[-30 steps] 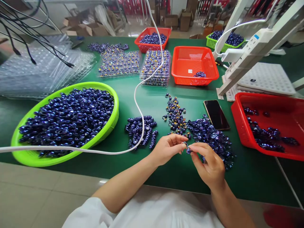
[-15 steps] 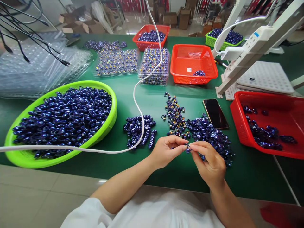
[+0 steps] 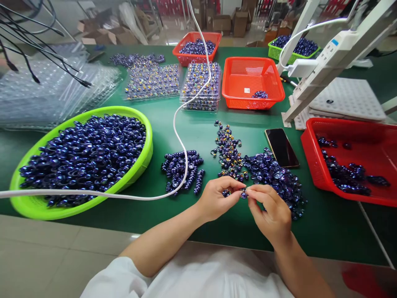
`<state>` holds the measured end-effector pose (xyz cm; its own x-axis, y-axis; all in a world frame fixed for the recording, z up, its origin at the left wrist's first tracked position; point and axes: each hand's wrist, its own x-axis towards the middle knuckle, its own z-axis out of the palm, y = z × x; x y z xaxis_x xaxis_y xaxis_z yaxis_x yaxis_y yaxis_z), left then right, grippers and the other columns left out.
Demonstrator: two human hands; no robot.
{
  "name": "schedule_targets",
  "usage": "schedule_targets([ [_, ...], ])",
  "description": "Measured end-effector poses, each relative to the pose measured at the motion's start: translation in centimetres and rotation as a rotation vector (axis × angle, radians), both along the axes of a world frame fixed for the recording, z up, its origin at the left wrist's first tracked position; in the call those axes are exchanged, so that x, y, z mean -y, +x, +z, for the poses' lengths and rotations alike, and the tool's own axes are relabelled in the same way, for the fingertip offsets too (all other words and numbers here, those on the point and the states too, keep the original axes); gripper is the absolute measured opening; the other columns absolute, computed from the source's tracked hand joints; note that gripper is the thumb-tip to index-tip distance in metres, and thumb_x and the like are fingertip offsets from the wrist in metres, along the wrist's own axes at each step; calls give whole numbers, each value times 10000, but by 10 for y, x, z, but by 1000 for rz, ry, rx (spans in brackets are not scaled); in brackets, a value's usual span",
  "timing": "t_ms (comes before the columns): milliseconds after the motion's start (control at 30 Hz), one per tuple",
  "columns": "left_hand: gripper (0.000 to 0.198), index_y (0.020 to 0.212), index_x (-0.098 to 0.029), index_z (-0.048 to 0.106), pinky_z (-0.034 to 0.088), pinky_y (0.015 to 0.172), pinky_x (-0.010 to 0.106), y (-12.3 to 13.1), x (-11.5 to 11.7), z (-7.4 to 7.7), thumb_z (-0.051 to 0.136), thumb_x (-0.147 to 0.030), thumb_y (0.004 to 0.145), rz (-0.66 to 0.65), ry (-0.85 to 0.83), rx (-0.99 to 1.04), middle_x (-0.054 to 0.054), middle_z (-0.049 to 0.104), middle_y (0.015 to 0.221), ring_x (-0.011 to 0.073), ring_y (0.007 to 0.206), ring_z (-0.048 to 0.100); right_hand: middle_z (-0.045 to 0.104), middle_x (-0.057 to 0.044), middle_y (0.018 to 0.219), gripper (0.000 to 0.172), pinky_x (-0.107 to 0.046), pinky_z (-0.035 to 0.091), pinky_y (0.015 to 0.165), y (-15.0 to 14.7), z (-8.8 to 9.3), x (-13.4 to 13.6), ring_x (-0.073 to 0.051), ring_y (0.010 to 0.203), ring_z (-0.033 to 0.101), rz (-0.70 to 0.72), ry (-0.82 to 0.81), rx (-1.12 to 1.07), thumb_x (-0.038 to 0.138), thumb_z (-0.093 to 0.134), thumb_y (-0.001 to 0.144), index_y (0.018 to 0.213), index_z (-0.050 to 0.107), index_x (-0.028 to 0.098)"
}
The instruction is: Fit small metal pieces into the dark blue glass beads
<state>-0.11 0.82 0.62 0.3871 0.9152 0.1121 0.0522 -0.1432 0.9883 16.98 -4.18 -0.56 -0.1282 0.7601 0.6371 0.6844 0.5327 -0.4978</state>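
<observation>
Between my fingertips is a small shiny blue-purple ring-like piece (image 3: pixel 244 194). My left hand (image 3: pixel 217 198) pinches it from the left with thumb and forefinger. From the other side my right hand (image 3: pixel 273 209) grips it, fingers bent and pressed together. The fingers partly hide the piece. Just beyond my hands lies a pile of purple pieces with gold-coloured bits (image 3: pixel 228 151). Right of that pile, loose purple caps (image 3: pixel 274 171) spread out under and past my right hand. Stacked rows of purple rings (image 3: pixel 182 165) rest left of my left hand.
A green basket (image 3: pixel 149 140) heaped with purple rings stands left, a white cable (image 3: pixel 175 124) crossing it. A phone (image 3: pixel 281 147) and a red basket (image 3: pixel 319 165) are at right. Behind are filled clear trays (image 3: pixel 201 89), an orange basket (image 3: pixel 252 103) and a white metal post (image 3: pixel 328 62).
Both hands stay together on the small piece, which has shifted and turned slightly between the fingertips. My right hand has moved a little to the left. The view has shifted very slightly.
</observation>
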Motion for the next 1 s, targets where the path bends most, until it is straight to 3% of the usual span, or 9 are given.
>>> schedule_targets([
  [200,143,869,-139,746,499,642,269,1,1,0,632,-166,789,11,18,-86,77,713,777,157,694,626,710,-53,941,301,-364,599,769,3,0,-3,-192,865,698,31,-40,-7,38,613,836,1047,633,252],
  [433,150,863,-129,749,531,686,271,0,-1,-2,699,-236,771,-59,-237,40,83,721,823,172,745,656,709,-43,949,307,-371,582,787,5,1,-2,-192,869,691,45,-62,-18,40,601,842,1048,635,265],
  [700,197,908,-124,742,558,743,294,5,5,0,715,-271,779,26,-241,74,100,736,860,193,790,687,642,-13,844,92,-274,506,631,-2,10,-2,-141,707,604,-32,-410,-246,164,579,900,941,632,226],
  [1000,169,840,-132,731,553,709,272,6,3,-1,743,-266,738,44,-345,55,79,741,806,178,743,685,627,-16,830,81,-271,478,604,-4,8,-1,-143,690,577,-24,-441,-279,193,557,912,911,632,225],
])
